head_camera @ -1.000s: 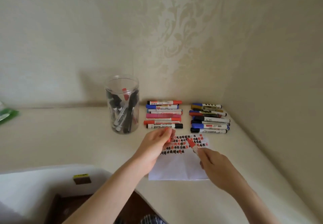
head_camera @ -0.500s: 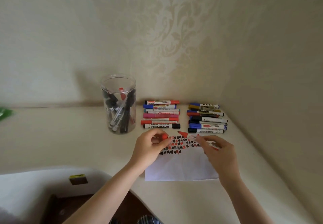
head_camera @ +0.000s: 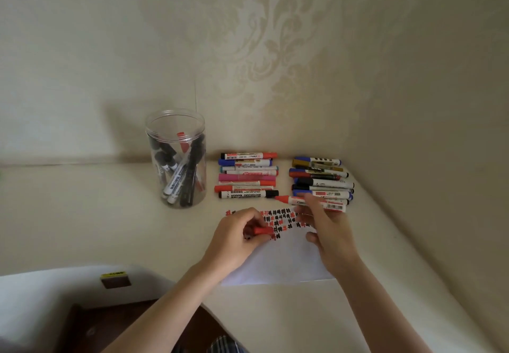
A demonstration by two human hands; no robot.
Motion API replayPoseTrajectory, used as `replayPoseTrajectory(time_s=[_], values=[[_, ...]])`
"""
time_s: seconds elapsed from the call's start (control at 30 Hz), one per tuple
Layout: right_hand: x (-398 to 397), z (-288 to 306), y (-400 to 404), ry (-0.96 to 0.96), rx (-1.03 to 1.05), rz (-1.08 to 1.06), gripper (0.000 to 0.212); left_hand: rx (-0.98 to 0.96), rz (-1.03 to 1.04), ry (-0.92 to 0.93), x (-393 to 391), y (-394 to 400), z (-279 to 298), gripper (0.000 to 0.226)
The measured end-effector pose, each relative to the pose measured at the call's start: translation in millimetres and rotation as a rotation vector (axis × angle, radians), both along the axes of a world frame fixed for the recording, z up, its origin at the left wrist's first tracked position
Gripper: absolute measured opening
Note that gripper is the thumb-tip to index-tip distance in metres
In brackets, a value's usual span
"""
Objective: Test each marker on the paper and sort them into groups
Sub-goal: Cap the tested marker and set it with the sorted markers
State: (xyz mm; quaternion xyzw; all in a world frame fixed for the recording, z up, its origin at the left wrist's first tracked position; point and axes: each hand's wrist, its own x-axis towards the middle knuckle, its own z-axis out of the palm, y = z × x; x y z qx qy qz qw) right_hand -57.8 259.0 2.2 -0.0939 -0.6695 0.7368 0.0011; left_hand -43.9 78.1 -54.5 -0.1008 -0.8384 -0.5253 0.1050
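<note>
A white paper [head_camera: 278,266] lies on the cream table, its far part covered with red and black test marks. My right hand [head_camera: 326,228] holds an uncapped red marker [head_camera: 292,200] above the paper's far edge, tip pointing left. My left hand [head_camera: 239,238] pinches the marker's red cap [head_camera: 263,230] over the paper's left part. Behind the paper lie two groups of markers: a left group [head_camera: 248,175] and a right group [head_camera: 321,180]. A clear plastic jar [head_camera: 176,160] with several more markers stands to the left of them.
Walls close the table at the back and on the right, forming a corner behind the right group. A white surface with a small brown and yellow block [head_camera: 115,279] sits at the lower left, beside a dark wooden piece [head_camera: 110,328].
The right hand lifted the red marker off the paper and carried it back toward the marker groups. The left hand, with the cap, stayed over the paper's left part.
</note>
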Motion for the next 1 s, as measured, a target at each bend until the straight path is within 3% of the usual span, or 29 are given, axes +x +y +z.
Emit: replayPoseTrajectory(time_s=[0.2,0.47,1.0], values=[[2.9,-21.5,1.1,0.076,0.381,0.017,0.008,-0.063,-0.024,0.04,1.7,-1.1,-2.9,0.019],[5.9,-34.3,6.0,0.164,0.512,0.062,0.009,-0.341,-0.046,0.113,-1.2,-1.2,-10.9,0.051],[7.9,-43.2,8.8,0.207,0.64,0.031,0.02,-0.529,0.0,0.199,-4.3,3.2,-16.6,0.051]])
